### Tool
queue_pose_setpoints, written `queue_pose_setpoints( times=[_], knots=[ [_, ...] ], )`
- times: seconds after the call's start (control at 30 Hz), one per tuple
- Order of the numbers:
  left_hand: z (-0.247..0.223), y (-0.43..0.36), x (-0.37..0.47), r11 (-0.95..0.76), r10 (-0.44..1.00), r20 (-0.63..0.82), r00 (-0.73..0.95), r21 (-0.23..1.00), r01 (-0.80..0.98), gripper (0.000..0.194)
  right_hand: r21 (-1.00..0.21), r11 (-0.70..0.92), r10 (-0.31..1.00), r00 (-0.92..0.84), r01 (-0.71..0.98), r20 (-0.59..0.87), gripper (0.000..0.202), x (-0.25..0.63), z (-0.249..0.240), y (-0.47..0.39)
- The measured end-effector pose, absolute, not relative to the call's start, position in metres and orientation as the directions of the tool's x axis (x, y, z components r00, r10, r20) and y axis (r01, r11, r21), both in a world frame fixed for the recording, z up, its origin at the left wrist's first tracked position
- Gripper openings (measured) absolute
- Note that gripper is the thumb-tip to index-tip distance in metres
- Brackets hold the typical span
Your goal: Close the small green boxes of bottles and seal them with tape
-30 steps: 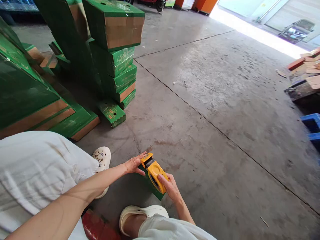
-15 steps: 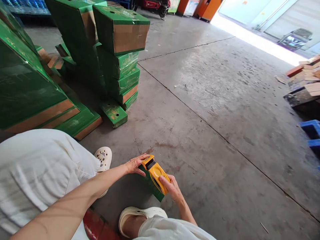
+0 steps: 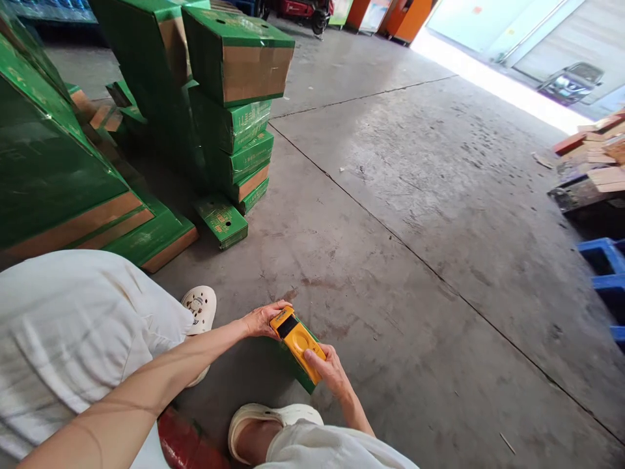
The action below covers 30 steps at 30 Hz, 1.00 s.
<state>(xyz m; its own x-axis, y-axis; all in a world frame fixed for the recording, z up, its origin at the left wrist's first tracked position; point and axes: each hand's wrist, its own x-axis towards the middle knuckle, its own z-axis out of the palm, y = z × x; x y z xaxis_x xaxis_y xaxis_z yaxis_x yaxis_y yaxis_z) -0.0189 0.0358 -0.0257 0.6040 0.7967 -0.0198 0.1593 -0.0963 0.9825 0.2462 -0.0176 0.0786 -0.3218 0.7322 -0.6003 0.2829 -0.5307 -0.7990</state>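
Both hands grip the yellow tape dispenser (image 3: 297,339), now tilted flatter onto the green box (image 3: 299,372).

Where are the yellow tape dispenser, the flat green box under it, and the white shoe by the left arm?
yellow tape dispenser (image 3: 295,339), head view, on its round yellow body.
flat green box (image 3: 297,371), head view, on its side edge below the dispenser.
white shoe (image 3: 200,304), head view, on its toe.

Grey concrete floor (image 3: 415,273), scored by seam lines. Stacked green cartons (image 3: 234,104) stand at ten o'clock, one flat carton (image 3: 221,221) beside them; wooden boards (image 3: 593,163) and a blue pallet (image 3: 605,267) (partly cropped) at three o'clock.
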Motion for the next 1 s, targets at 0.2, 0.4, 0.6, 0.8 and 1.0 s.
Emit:
queue_pose_setpoints(
  times=[0.2,0.4,0.6,0.8,1.0],
  knots=[
    [-0.016,0.053,-0.058,0.424,0.84,-0.431,0.328,0.9,0.099,0.084,-0.79,-0.559,0.716,-0.332,0.254,-0.614,0.062,0.245,0.078,-0.015],
    [-0.005,0.051,-0.054,0.668,0.674,-0.646,0.358,0.74,0.076,0.064,-0.764,-0.59,0.684,-0.341,0.261,-0.645,0.064,0.242,0.079,-0.012],
    [0.006,0.055,-0.046,0.832,0.465,-0.772,0.434,0.549,0.083,0.072,-0.755,-0.595,0.672,-0.346,0.276,-0.655,0.062,0.242,0.079,-0.013],
    [0.012,0.059,-0.043,0.855,0.427,-0.7,0.573,0.519,-0.005,0.072,-0.755,-0.592,0.671,-0.346,0.283,-0.656,0.063,0.244,0.078,-0.013],
    [0.018,0.061,-0.034,0.787,0.513,-0.695,0.504,0.615,0.047,0.064,-0.756,-0.586,0.665,-0.36,0.292,-0.654,0.062,0.243,0.08,-0.012]
  ],
)
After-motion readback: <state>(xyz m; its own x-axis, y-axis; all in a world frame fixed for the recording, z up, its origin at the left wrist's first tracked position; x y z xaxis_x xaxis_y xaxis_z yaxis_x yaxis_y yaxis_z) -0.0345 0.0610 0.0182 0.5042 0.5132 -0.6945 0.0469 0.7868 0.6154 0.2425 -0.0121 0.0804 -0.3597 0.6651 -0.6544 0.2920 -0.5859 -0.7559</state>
